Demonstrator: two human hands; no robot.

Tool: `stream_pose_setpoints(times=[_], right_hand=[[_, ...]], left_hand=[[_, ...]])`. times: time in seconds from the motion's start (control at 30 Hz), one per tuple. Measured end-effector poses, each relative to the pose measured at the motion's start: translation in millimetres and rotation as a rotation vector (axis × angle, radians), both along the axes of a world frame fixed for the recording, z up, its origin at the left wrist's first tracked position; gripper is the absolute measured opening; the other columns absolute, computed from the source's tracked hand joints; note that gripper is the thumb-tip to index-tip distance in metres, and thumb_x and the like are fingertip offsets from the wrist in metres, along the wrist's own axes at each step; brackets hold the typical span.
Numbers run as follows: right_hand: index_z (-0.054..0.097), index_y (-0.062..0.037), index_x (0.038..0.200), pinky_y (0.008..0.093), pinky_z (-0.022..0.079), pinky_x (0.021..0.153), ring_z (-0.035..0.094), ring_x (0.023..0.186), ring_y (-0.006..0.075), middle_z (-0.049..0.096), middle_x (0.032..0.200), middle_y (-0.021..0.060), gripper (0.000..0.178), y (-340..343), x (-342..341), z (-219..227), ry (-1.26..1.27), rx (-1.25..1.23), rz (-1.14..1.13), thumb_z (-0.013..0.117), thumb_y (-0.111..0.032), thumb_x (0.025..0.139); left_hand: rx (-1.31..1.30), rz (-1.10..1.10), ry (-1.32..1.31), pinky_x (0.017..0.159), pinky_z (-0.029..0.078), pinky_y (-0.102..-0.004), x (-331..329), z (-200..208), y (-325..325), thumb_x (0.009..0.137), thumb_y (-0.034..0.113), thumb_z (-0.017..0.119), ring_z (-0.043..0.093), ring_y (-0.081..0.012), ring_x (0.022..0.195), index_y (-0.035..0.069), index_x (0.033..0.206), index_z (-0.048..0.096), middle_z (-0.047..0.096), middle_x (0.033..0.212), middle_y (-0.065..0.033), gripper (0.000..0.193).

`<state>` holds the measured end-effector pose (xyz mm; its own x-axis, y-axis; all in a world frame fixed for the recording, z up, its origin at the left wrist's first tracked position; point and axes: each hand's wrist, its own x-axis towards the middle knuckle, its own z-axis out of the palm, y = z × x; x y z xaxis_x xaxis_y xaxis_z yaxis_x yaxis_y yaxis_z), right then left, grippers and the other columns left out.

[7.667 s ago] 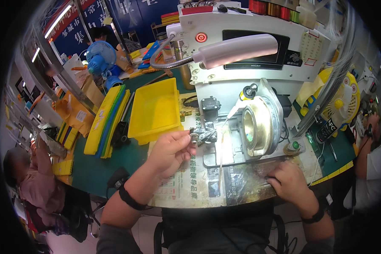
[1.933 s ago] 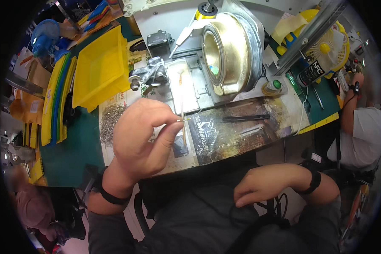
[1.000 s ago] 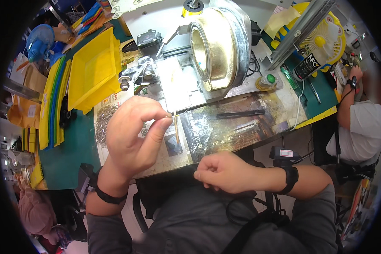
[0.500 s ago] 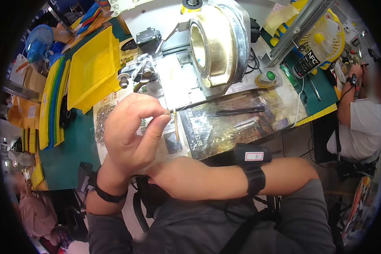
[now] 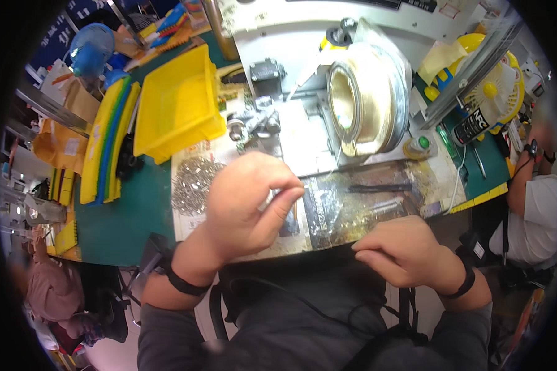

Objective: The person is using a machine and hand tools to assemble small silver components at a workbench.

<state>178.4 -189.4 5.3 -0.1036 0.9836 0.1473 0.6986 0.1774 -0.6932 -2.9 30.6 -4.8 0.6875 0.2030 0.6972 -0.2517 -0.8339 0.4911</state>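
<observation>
My left hand (image 5: pixel 247 204) is raised over the front of the bench, its thumb and forefinger pinched together. Whatever lies between those fingertips is too small to make out. Just beyond it is a white machine plate (image 5: pixel 306 139) with metal fittings (image 5: pixel 254 122) to its left. Beside the wrist lies a heap of small shiny metal pieces (image 5: pixel 192 185). My right hand (image 5: pixel 402 250) is closed at the bench's front edge, thumb against curled fingers; anything inside is hidden. Beyond it, dark tweezers (image 5: pixel 380 187) rest on a stained work mat (image 5: pixel 334 219).
A large pale-gold reel (image 5: pixel 374 105) stands on the machine, with a green button (image 5: pixel 423 142) to its right. A yellow bin (image 5: pixel 179 102) sits at the left. At the right are a black can (image 5: pixel 470 127), a yellow fan (image 5: pixel 492 89) and a seated person (image 5: pixel 532 204).
My right hand has moved away from beside my left wrist, out to the right. The left hand stays pinched over the bench. The whole view has shifted, so the bench appears further right.
</observation>
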Motion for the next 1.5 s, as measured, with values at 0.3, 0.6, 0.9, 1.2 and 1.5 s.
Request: stream_pose_setpoints(times=[0.3,0.6,0.9,1.2,1.5], right_hand=[[0.071,-0.0079,0.095,0.0333,0.050,0.056,0.065,0.063,0.0238,0.067,0.076,0.0080,0.008,36.5,-27.9,4.0,0.262,0.223,0.010,0.075,-0.009,0.088],[0.059,0.0006,0.113,0.0270,0.051,0.062,0.064,0.069,0.0141,0.066,0.086,0.0081,0.029,78.6,-46.2,-21.3,0.392,0.529,-0.337,0.074,-0.002,0.088],[0.065,0.0006,0.102,0.0309,0.052,0.056,0.066,0.062,0.0231,0.067,0.082,0.0121,0.024,77.8,-32.3,-13.8,0.079,0.682,-0.257,0.076,0.003,0.081],[0.066,-0.0002,0.100,0.0385,0.052,0.057,0.066,0.066,0.0290,0.066,0.080,0.0123,0.021,77.0,-26.4,-15.4,-0.043,0.703,-0.230,0.075,-0.002,0.081],[0.064,0.0047,0.120,0.0332,0.054,0.059,0.067,0.064,0.0193,0.070,0.087,0.0082,0.028,-1.4,56.9,-19.8,0.104,0.608,-0.405,0.068,-0.010,0.096]], left_hand=[[0.024,-0.008,-0.041,0.068,0.050,-0.0383,-3.5,-7.4,-6.2,0.085,0.005,0.076,0.064,-0.0310,0.075,0.006,0.096,0.065,0.067,0.088,-0.0113,0.016],[-0.041,-0.015,-0.057,0.067,0.050,-0.0388,-6.1,-1.9,-1.0,0.084,0.003,0.077,0.064,-0.0312,0.076,0.006,0.096,0.065,0.068,0.088,-0.0111,0.018],[0.021,-0.030,-0.070,0.067,0.050,-0.0360,-6.3,0.6,-3.4,0.082,-0.001,0.076,0.064,-0.0276,0.075,0.005,0.094,0.065,0.066,0.085,-0.0094,0.017],[0.124,0.030,-0.046,0.066,0.049,-0.0404,-3.6,-0.5,-4.1,0.077,-0.002,0.076,0.064,-0.0319,0.075,0.003,0.092,0.064,0.066,0.085,-0.0126,0.020],[0.104,0.148,-0.034,0.095,0.054,-0.0417,-6.8,-3.5,-12.7,0.083,-0.003,0.071,0.069,-0.0378,0.106,0.001,0.092,0.063,0.070,0.112,-0.0229,0.013]])
